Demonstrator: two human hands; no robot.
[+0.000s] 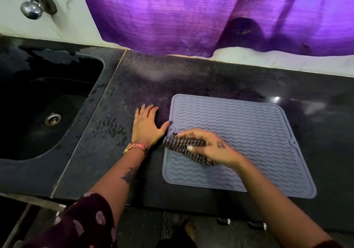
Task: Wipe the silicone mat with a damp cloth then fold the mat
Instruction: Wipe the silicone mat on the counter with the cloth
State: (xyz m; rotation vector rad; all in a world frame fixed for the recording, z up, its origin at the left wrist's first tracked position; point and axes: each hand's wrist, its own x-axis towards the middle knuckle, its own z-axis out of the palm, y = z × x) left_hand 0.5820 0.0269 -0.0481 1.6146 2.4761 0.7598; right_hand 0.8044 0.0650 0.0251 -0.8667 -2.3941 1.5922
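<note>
While right hand grips the dark patterned cloth on the grey silicone mat, centre-right of frame, left hand lies flat, fingers spread, thumb at the mat's left edge, likely pinning it. Cloth blurred; dampness unclear. Mat unfolded.

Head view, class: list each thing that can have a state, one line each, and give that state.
Mat: unfolded, flat on the counter.
Cloth: bunched, on the mat.
Right hand: grips the cloth.
Left hand: flat on the counter, thumb at the mat's edge.
Counter: wet streaks beside the sink.
</note>
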